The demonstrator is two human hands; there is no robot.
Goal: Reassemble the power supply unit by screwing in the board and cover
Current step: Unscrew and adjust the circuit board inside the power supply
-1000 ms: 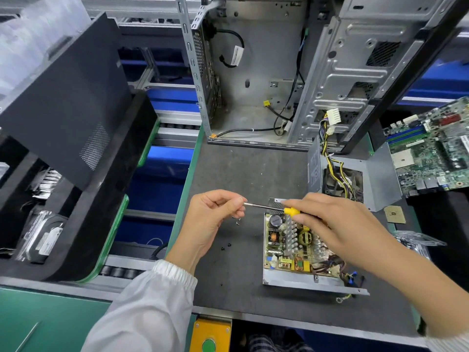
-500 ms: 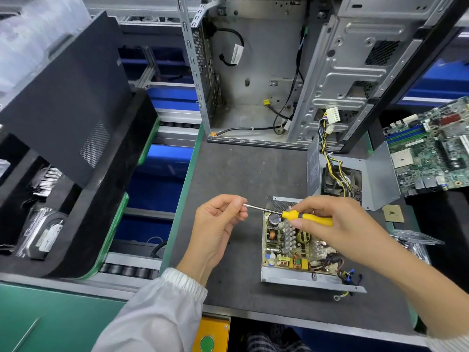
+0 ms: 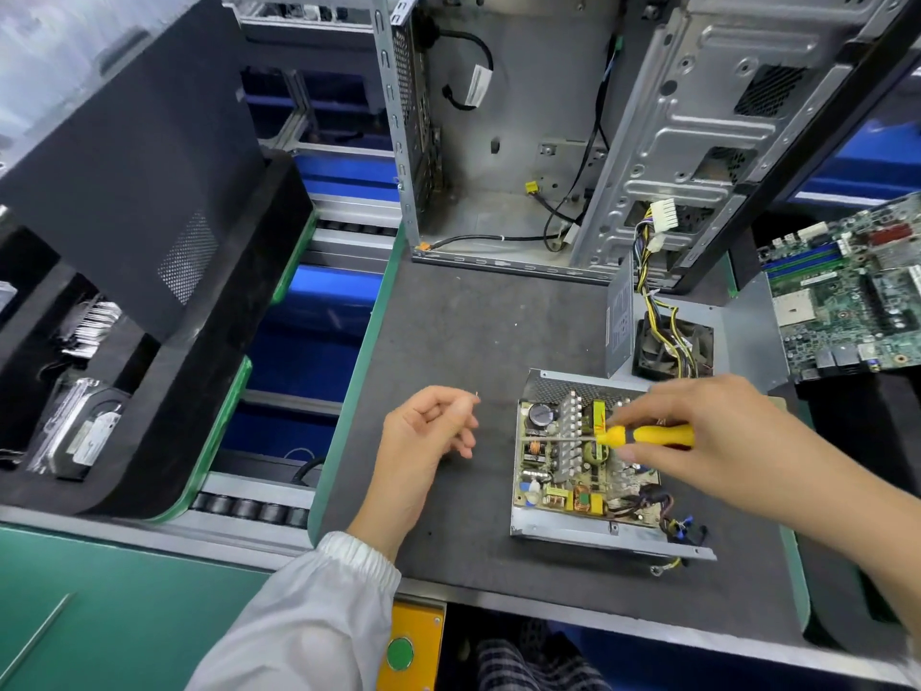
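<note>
The power supply base with its circuit board (image 3: pixel 563 471) lies on the dark mat (image 3: pixel 448 316). My right hand (image 3: pixel 717 441) grips a yellow-handled screwdriver (image 3: pixel 648 435), held almost level over the board with its shaft pointing left and its tip near the board's left edge. My left hand (image 3: pixel 423 441) hovers left of the unit with curled fingers. Its thumb and forefinger pinch what looks like a small screw (image 3: pixel 477 395). The grey cover (image 3: pixel 747 331), with fan and cable bundle, stands behind the board.
An open computer case (image 3: pixel 523 142) stands at the back of the mat. A motherboard (image 3: pixel 847 291) lies at the right. Black foam trays (image 3: pixel 124 192) with parts fill the left side. A loose screw (image 3: pixel 429 532) lies on the mat near my left wrist.
My left hand has let go of the screwdriver tip and drawn back slightly. My right hand has carried the screwdriver to the right and lower, over the board.
</note>
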